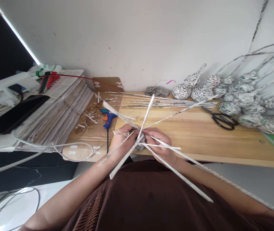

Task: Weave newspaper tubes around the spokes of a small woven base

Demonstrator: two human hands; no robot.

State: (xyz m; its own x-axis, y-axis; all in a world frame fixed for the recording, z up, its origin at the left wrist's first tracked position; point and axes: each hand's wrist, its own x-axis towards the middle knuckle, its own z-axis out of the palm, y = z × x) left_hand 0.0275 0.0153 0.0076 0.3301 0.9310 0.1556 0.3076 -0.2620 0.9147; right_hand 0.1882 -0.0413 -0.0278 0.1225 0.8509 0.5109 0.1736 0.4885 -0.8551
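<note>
Close to my body, at the table's front edge, both my hands grip a small weaving of rolled newspaper tubes (140, 147). My left hand (126, 138) closes round its left side. On the right side my right hand (159, 141) pinches it, fingers curled. Several paper tubes fan out from the centre: one stands up toward the wall (147, 112), one slants to the lower left (123, 161), and a long one runs across my right forearm (206, 168). My fingers partly hide the woven middle.
Behind my hands lie several loose paper tubes (161, 102) and a grey cloth (157, 91). A blue glue gun (109, 119) rests left, beside paper scraps and a tied newspaper stack (66, 106). Black-handled scissors (224, 121) lie right, before several woven gourd-like shapes (251, 118).
</note>
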